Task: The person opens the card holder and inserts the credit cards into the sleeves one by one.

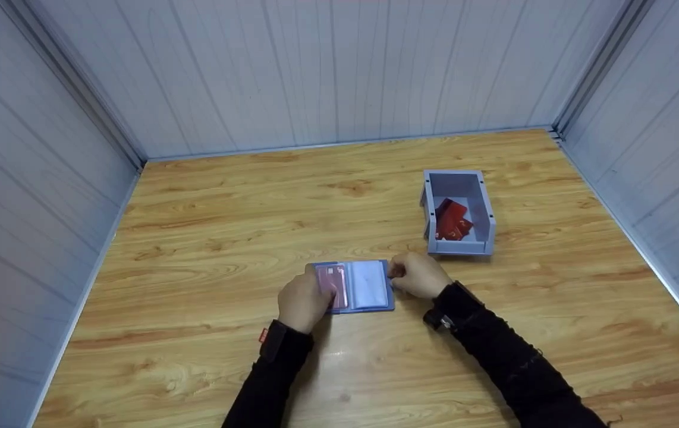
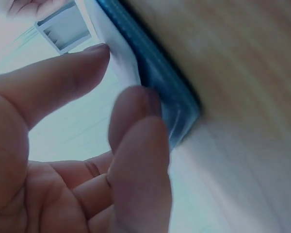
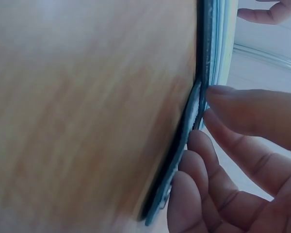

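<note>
A blue card holder (image 1: 391,303) lies spread on the wooden table with clear plastic sleeves (image 1: 369,284) on its right half. Under the clear sleeve on its left half sits a red card (image 1: 330,279). My left hand (image 1: 302,300) grips the left edge, thumb over the card's sleeve; in the left wrist view the index finger lies against the blue cover (image 2: 169,92). At the right edge, my right hand (image 1: 421,275) pinches the margin between thumb and index finger. The right wrist view shows its other fingertips (image 3: 184,189) along the cover's edge.
A grey open-front bin (image 1: 461,247) stands on the table beyond my right hand, with several red cards (image 1: 453,223) inside. White panel walls (image 1: 339,71) enclose the table (image 1: 226,208) at the back and both sides.
</note>
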`<state>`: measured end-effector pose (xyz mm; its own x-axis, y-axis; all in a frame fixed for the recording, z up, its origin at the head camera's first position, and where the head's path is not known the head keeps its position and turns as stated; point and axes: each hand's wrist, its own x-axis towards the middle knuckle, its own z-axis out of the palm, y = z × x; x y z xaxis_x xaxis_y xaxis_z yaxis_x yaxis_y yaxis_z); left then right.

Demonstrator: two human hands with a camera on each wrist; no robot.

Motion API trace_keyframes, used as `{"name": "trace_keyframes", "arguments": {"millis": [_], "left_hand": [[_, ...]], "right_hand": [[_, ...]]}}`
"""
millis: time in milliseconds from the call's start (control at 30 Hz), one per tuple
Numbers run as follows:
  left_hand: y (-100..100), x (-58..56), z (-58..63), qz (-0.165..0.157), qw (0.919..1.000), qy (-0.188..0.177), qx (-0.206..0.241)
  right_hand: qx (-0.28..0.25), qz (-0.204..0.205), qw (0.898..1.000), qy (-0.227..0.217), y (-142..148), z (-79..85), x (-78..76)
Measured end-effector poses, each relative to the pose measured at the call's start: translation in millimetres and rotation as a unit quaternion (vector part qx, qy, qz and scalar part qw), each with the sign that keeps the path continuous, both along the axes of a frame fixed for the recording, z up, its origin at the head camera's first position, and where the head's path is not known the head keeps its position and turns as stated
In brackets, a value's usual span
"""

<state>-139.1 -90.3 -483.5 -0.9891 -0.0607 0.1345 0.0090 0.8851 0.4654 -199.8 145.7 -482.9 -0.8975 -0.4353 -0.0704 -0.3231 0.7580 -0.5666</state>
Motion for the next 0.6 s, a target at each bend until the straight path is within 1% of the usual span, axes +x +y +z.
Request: {"name": "trace_keyframes", "arguments": {"millis": [100, 167, 200, 267, 400, 500, 600], "left_hand": [[3.0, 0.6, -1.1, -0.013, 0.9993, 0.031, -0.015], [4.5, 0.9, -2.0, -0.033, 0.9981, 0.049, -0.016], [5.1, 1.3, -2.0, -0.044, 0.9976, 0.052, -0.012], [5.6, 2.7, -1.8, -0.072, 0.9964, 0.045, -0.001], [5.2, 6.1, -2.6, -0.132, 0.9911, 0.014, 0.015], [4.7, 7.3, -4.5, -0.161, 0.9868, 0.012, -0.004], [4.4, 7.5, -6.1, -0.171, 0.9844, 0.025, -0.032]], "right_hand": [[0.003, -0.001, 1.000, -0.003, -0.5, 0.1, -0.4], [0.005, -0.003, 1.000, -0.005, -0.8, -0.6, -0.9], [0.007, -0.004, 1.000, -0.006, -1.0, -0.9, -1.1], [0.009, -0.005, 1.000, -0.005, -1.0, -1.5, -1.6], [0.009, -0.006, 1.000, -0.004, -0.2, -2.2, -2.0], [0.007, -0.008, 1.000, -0.010, 0.3, -1.7, -2.4], [0.002, -0.009, 1.000, -0.016, 1.5, 0.9, -3.0]]}}
